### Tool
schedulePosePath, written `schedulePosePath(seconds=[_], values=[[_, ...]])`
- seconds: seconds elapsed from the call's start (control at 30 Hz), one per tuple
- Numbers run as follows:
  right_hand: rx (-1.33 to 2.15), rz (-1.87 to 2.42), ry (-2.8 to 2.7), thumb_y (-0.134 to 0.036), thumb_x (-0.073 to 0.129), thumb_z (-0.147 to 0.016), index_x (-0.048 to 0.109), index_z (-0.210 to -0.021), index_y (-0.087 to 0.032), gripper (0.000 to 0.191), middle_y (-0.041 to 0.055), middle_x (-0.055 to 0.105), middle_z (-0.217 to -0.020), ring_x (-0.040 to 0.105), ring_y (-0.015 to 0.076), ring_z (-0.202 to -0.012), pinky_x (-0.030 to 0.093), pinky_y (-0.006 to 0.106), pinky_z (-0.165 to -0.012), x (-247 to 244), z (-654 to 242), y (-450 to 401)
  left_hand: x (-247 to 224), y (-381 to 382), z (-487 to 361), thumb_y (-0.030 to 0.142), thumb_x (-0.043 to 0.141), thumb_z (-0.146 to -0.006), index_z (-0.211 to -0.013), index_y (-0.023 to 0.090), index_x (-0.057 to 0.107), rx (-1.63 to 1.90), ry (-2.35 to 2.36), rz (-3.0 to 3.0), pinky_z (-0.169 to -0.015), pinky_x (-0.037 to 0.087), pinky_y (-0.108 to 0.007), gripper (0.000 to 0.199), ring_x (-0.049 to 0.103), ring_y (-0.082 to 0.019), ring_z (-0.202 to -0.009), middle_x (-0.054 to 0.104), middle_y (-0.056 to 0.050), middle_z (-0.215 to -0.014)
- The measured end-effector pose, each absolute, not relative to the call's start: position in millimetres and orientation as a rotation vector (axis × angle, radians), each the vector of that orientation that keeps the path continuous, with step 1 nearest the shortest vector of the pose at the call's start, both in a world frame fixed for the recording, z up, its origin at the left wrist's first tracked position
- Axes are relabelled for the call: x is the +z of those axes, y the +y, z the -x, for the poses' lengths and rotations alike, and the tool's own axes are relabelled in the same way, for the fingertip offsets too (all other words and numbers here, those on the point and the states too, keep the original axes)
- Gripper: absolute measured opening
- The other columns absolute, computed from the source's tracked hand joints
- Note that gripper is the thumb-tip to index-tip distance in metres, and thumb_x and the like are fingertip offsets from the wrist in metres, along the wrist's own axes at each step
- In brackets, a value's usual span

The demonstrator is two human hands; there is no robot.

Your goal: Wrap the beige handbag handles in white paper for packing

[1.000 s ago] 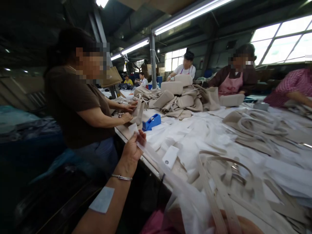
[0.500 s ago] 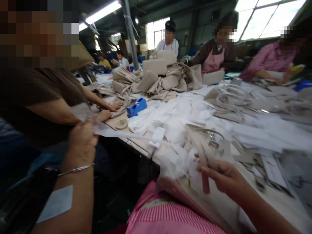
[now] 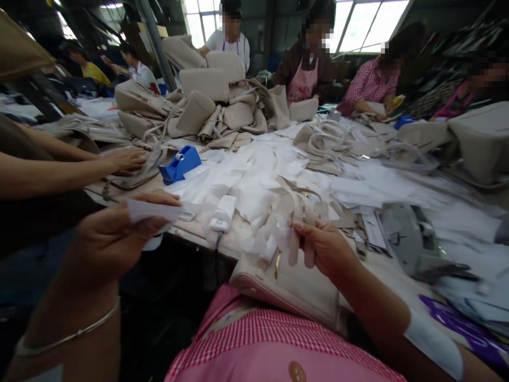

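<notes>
My left hand (image 3: 115, 239) is closed, pinching a thin white sheet (image 3: 154, 210) between thumb and fingers, left of the table edge. With closed fingers, my right hand (image 3: 328, 248) grips a beige strap (image 3: 295, 241) of a handbag. That beige handbag (image 3: 302, 289) rests at the table edge, against my pink checked apron (image 3: 258, 339). Crumpled white wrapping (image 3: 260, 239) lies around the strap's base and partly hides it. A gold-coloured metal piece (image 3: 277, 265) shows on the bag's upper side.
A blue tape dispenser (image 3: 181, 165) and a small white device (image 3: 223, 213) stand on the table among white sheets (image 3: 254, 167). Beige bags (image 3: 199, 111) are heaped behind. A grey dispenser (image 3: 411, 239) sits at right. A co-worker's hand (image 3: 125, 159) lies on beige material at left; others work opposite.
The view has turned right. My left hand has come back from beside the co-worker, still holding white sheet material. My right hand keeps its grip on the strap.
</notes>
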State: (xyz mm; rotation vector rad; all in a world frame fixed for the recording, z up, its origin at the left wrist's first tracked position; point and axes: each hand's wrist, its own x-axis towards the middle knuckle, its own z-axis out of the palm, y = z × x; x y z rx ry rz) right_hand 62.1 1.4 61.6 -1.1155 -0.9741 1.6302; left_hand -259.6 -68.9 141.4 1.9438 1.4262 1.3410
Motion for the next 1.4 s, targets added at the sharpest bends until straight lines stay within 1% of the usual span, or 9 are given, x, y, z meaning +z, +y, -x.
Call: schedulePosePath(seconds=[0.13, 0.23, 0.37, 0.47, 0.67, 0.9, 1.1, 1.33, 1.4], values=[[1.433, 1.159, -1.217, -0.045, 0.072, -0.076, 0.074, -0.094, -0.014, 0.036, -0.0019, 0.059, -0.050, 0.037, 0.0064, -0.035, 0.027, 0.021, -0.034, 59, -67, -4, 126, -41, 215, 0.031, 0.069, -0.084, -0.089, 0.020, 0.077, 1.130, 1.257, -1.714, -0.081, 0.054, -0.035, 0.015, 0.068, -0.024, -0.094, 0.074, -0.007, -0.104], [1.282, 1.161, -1.286, -0.042, 0.070, -0.079, 0.075, -0.094, -0.016, 0.031, 0.0017, 0.065, -0.058, 0.047, 0.0106, -0.045, 0.033, 0.023, -0.038, 59, -67, -9, 110, -21, 183, 0.037, 0.071, -0.081, -0.088, 0.016, 0.077, 1.097, 1.137, -1.422, -0.073, 0.056, -0.032, 0.022, 0.069, -0.024, -0.087, 0.075, -0.011, -0.097], [1.216, 1.144, -1.235, -0.041, 0.070, -0.079, 0.076, -0.090, -0.020, 0.025, 0.0047, 0.071, -0.072, 0.060, 0.0179, -0.067, 0.047, 0.028, -0.053, 63, -65, -7, 90, -11, 156, 0.027, 0.076, -0.077, -0.074, 0.017, 0.078, 1.065, 0.878, -1.474, -0.094, 0.050, -0.035, 0.011, 0.064, -0.027, -0.109, 0.068, -0.013, -0.117], [1.205, 1.113, -1.117, -0.040, 0.072, -0.077, 0.076, -0.088, -0.020, 0.023, 0.0048, 0.073, -0.083, 0.063, 0.0197, -0.079, 0.051, 0.032, -0.067, 60, -64, -1, 76, -20, 147, 0.021, 0.067, -0.084, -0.084, 0.020, 0.078, 0.908, 0.860, -1.746, -0.103, 0.043, -0.034, 0.011, 0.058, -0.024, -0.119, 0.063, -0.011, -0.125], [1.454, 0.975, -0.719, -0.033, 0.078, -0.072, 0.076, -0.086, -0.018, 0.021, 0.0035, 0.073, -0.084, 0.064, 0.0149, -0.077, 0.053, 0.027, -0.071, 48, -60, 7, 59, -49, 148, 0.015, 0.053, -0.091, -0.086, 0.015, 0.073, 0.566, 0.901, -2.115, -0.069, 0.046, -0.022, 0.020, 0.061, -0.013, -0.073, 0.066, -0.005, -0.080], [1.558, 0.947, -0.518, -0.030, 0.072, -0.077, 0.074, -0.087, -0.019, 0.015, 0.0031, 0.071, -0.084, 0.066, 0.0144, -0.076, 0.058, 0.028, -0.075, 46, -66, 12, 67, -66, 169, 0.010, 0.050, -0.089, -0.094, 0.014, 0.072, 0.578, 0.874, -2.187, -0.072, 0.048, -0.024, 0.023, 0.063, -0.016, -0.077, 0.067, -0.009, -0.083], [1.566, 1.018, -0.617, -0.033, 0.072, -0.078, 0.074, -0.088, -0.017, 0.019, 0.0041, 0.070, -0.080, 0.065, 0.0149, -0.073, 0.057, 0.027, -0.071, 47, -73, 14, 70, -60, 203, 0.023, 0.061, -0.088, -0.074, 0.017, 0.072, 0.854, 1.178, -1.902, -0.060, 0.046, -0.022, 0.019, 0.058, -0.014, -0.064, 0.064, -0.004, -0.071], [1.990, 0.910, -0.908, -0.035, 0.076, -0.076, 0.076, -0.092, -0.016, 0.025, 0.0098, 0.070, -0.114, 0.065, 0.0196, -0.096, 0.053, 0.029, -0.080, 44, -53, -9, 63, -56, 186, 0.020, 0.059, -0.090, -0.078, 0.019, 0.073, 0.863, 1.190, -1.988, -0.064, 0.045, -0.022, 0.018, 0.059, -0.013, -0.068, 0.065, -0.004, -0.073], [2.037, 0.863, -0.998, -0.038, 0.076, -0.075, 0.076, -0.092, -0.017, 0.027, 0.0081, 0.073, -0.102, 0.066, 0.0175, -0.087, 0.053, 0.026, -0.072, 43, -48, -13, 59, -56, 176, 0.020, 0.055, -0.092, -0.079, 0.019, 0.071, 0.803, 1.152, -2.060, -0.065, 0.044, -0.023, 0.021, 0.058, -0.014, -0.069, 0.064, -0.004, -0.074]])
